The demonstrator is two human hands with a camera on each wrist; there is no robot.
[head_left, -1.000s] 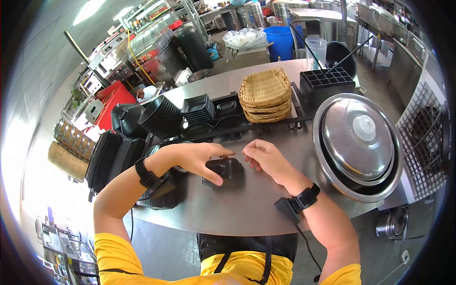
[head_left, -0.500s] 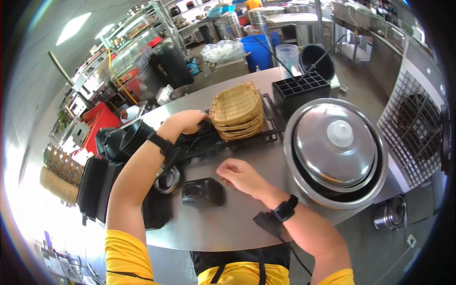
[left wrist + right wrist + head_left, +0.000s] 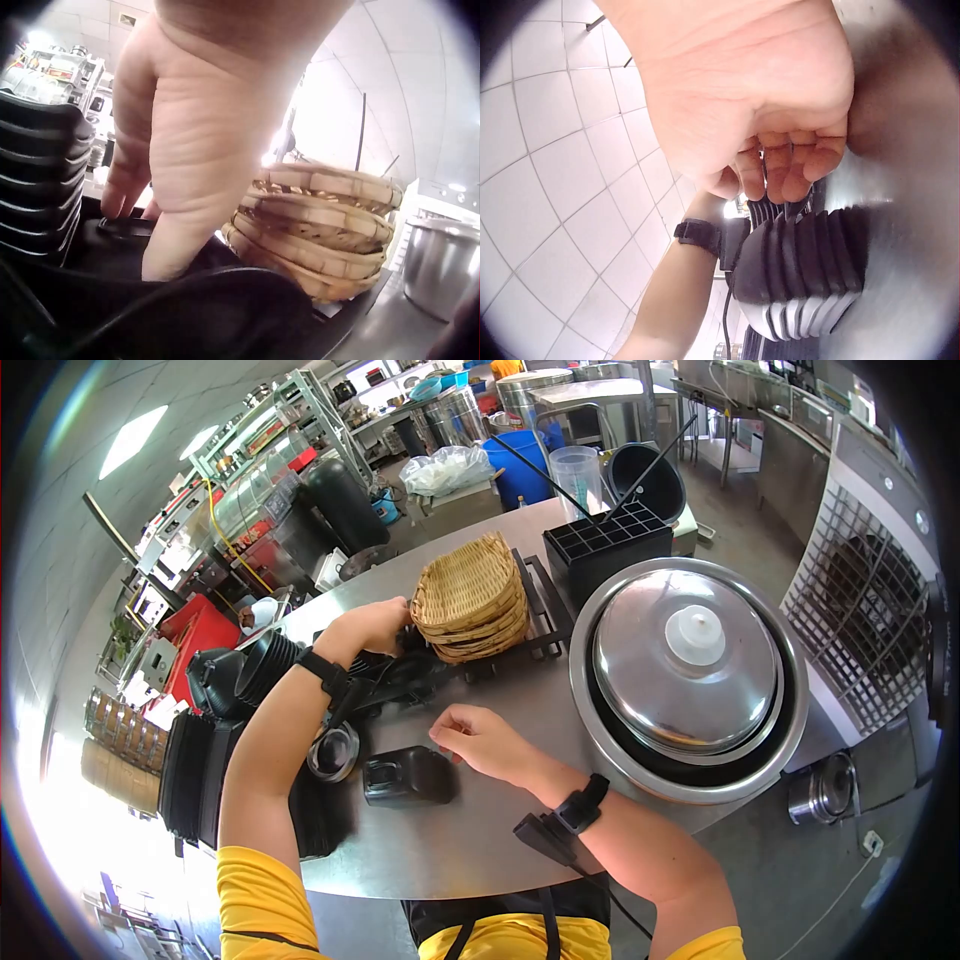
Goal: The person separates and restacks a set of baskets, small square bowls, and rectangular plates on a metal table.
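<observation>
My left hand reaches down into the dark rack beside the woven baskets. In the left wrist view the left hand has its thumb and fingers spread apart and pointing down at a black dish; whether they grip it is hard to tell. Fingers loosely curled, my right hand hovers over the table and holds nothing. Close to its left stands a stack of black dishes, its nested rims showing below the right hand in the right wrist view.
A big steel bowl with a lid stands on the right, with a black divided holder behind it. A round metal container and dark stacked trays are on the left. Black bowls stand by my left forearm.
My left hand has left the black dish stack on the table and moved forward into the rack beside the baskets. My right hand stays near that stack. The head view has shifted right.
</observation>
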